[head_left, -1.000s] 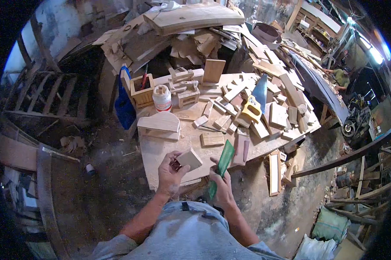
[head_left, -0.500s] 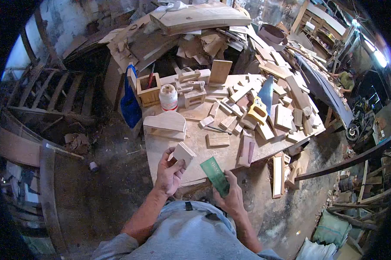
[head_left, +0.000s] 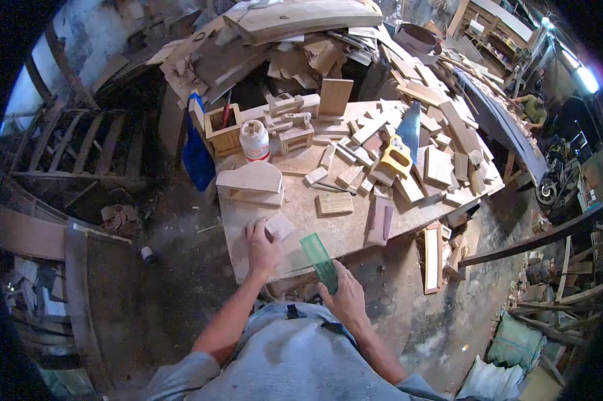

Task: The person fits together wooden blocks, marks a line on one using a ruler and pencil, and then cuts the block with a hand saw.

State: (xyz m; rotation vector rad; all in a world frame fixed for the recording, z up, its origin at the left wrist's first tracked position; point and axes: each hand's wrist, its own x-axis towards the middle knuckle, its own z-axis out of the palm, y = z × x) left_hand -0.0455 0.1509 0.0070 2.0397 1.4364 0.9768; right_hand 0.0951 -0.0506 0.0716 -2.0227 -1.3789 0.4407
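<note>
Low over the near left part of the workbench (head_left: 295, 237), my left hand (head_left: 263, 247) grips a small, pale, square wooden block (head_left: 280, 226) at its left side. My right hand (head_left: 345, 294) holds a flat, see-through green plastic strip (head_left: 317, 256) by its lower end, its upper end tilted toward the bench. Just beyond my left hand sits a wooden piece with a curved top (head_left: 250, 179). A rectangular wood block (head_left: 334, 204) lies farther right, with a purplish wrapped block (head_left: 380, 222) beside it.
A yellow-handled handsaw (head_left: 398, 157) rests on piled offcuts at the right. Behind stand a white jar (head_left: 255, 142), a wooden box (head_left: 223, 137) and a blue cloth (head_left: 198, 157). Stacked boards (head_left: 301, 23) rise at the back. A person (head_left: 534, 110) is far right.
My left hand has lowered and moved forward with the wooden block, bringing it down toward the bench top. The green strip in my right hand has shifted slightly left and up.
</note>
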